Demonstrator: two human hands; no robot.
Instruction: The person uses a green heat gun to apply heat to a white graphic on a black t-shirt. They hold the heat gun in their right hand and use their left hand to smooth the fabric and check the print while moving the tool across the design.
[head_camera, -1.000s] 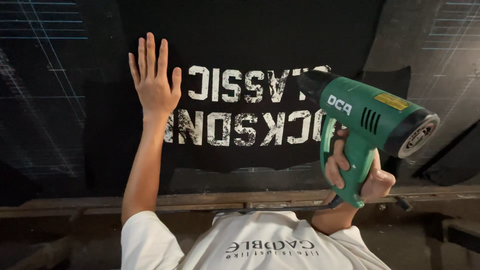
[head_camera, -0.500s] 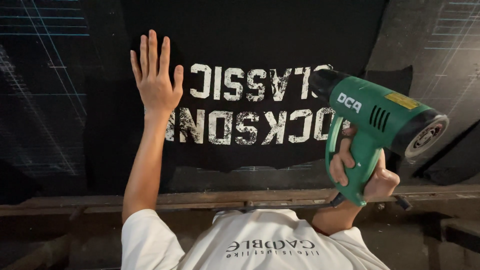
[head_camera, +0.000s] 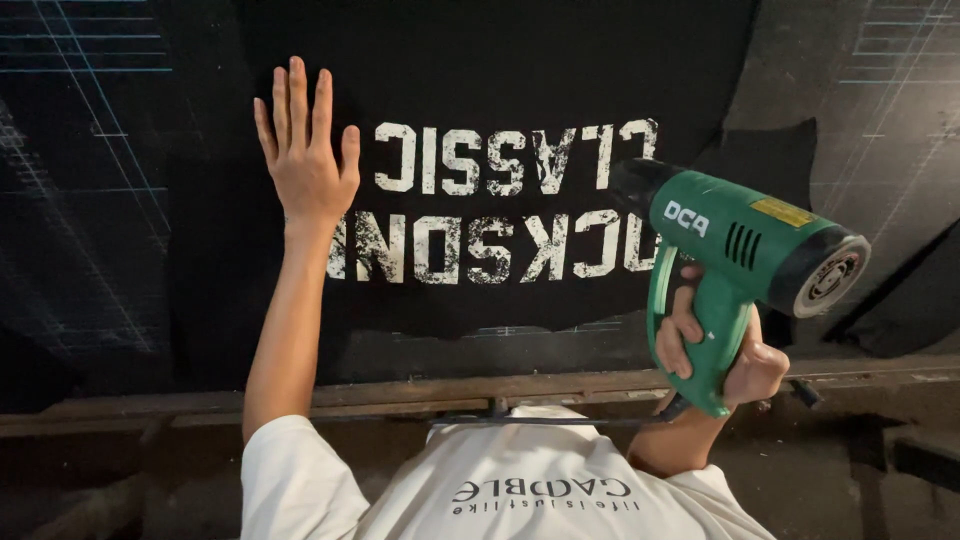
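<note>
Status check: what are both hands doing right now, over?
Left hand flat on black printed cloth. Right hand grips green heat gun, nozzle at the print. Nothing in between.

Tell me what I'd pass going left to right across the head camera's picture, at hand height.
Dark gridded mat → left hand pressed flat on the black printed fabric → white distressed lettering → green heat gun, held by its handle in the right hand → grey gridded surface.

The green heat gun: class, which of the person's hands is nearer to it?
Right. The right hand grips the green heat gun by its handle; the left hand lies flat on the black printed fabric, well apart.
</note>
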